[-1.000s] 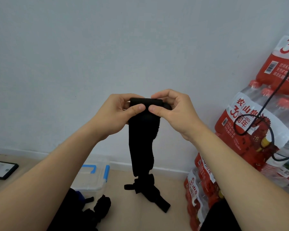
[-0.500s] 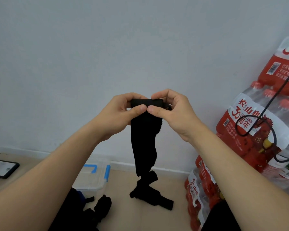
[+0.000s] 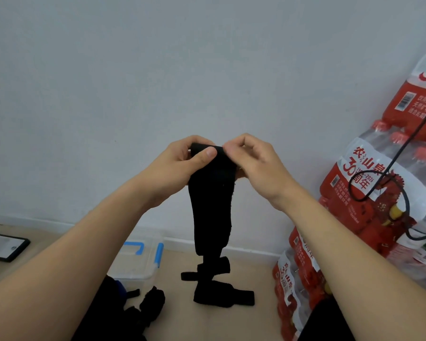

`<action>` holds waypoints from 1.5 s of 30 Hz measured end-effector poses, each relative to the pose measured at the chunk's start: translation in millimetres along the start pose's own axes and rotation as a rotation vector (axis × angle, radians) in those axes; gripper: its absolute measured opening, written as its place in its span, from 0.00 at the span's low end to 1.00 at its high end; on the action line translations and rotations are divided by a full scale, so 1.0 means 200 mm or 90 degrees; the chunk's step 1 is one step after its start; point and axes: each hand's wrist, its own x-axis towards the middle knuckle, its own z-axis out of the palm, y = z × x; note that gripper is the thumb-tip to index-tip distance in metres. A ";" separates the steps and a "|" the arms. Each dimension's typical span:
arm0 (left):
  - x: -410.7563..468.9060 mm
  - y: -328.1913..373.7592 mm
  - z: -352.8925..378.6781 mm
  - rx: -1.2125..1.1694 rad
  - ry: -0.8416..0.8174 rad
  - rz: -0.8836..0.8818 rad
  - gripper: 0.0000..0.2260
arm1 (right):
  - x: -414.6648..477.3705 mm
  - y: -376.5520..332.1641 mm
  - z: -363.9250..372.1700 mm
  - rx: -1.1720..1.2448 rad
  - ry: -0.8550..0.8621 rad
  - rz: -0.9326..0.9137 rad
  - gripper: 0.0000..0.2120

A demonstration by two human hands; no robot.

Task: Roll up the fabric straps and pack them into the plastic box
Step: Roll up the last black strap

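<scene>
**A:** Hands first. What've they got?

**B:** Both are up at centre and pinching the same thing. L hand has its thumb flat across the front of the strap w/ fingers curled behind. R hand has thumb and forefinger nipped on the top edge at 1 o'clock of the L thumb, other fingers bent. Neither is slack.

**A:** Strap itself?

**B:** Black, matte, soft woven fabric. The top is folded into a small flat roll between the fingertips. The rest hangs as a wide band toward 6 o'clock, w/ a fuzzy right edge. The lower end narrows, then bunches in a lumpy fold on the floor, w/ thin tabs poking out at 3 and 9 o'clock.

**A:** Further out?

**B:** At 7 o'clock there are loose black straps, crumpled and partly hidden by the L forearm. Just beyond, still at 7, is the plastic box: clear, rounded corners, blue latches. It sits well apart from the held strap. Can't tell what's in it.

**A:** Anything else?

**B:** At 8 o'clock there's a flat black-edged board. From 3 to 5 o'clock are shrink-wrapped bottle packs, glossy film w/ red labels and red caps, and a thin black cable looped over them. Farthest back is a plain matte grey wall w/ a pale skirting strip.
</scene>
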 end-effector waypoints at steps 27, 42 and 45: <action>0.00 0.03 -0.04 0.155 0.047 0.084 0.07 | 0.00 -0.01 0.06 -0.096 -0.002 -0.079 0.07; -0.01 0.02 -0.02 0.131 0.006 0.047 0.14 | 0.02 0.00 0.04 0.016 0.081 -0.051 0.11; -0.02 0.03 -0.02 0.073 -0.008 0.038 0.10 | 0.01 0.00 0.03 0.049 0.072 -0.055 0.14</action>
